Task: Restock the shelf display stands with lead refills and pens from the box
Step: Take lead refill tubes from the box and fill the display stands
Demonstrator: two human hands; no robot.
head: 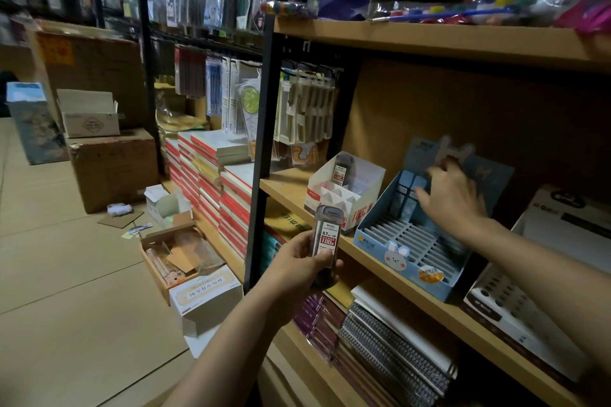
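On the wooden shelf (393, 269), right hand (451, 196) reaches into the blue display stand (413, 243), fingers spread loose over the blue packs (407, 190) at its back. Left hand (302, 263) grips a lead refill case (325, 235) upright, just in front of the white display stand (344, 190) holding one matching case.

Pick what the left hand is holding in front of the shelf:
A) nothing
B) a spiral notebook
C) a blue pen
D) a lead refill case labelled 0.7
D: the left hand grips a dark lead refill case with a 0.7 label, while the right hand reaches into the blue display stand.
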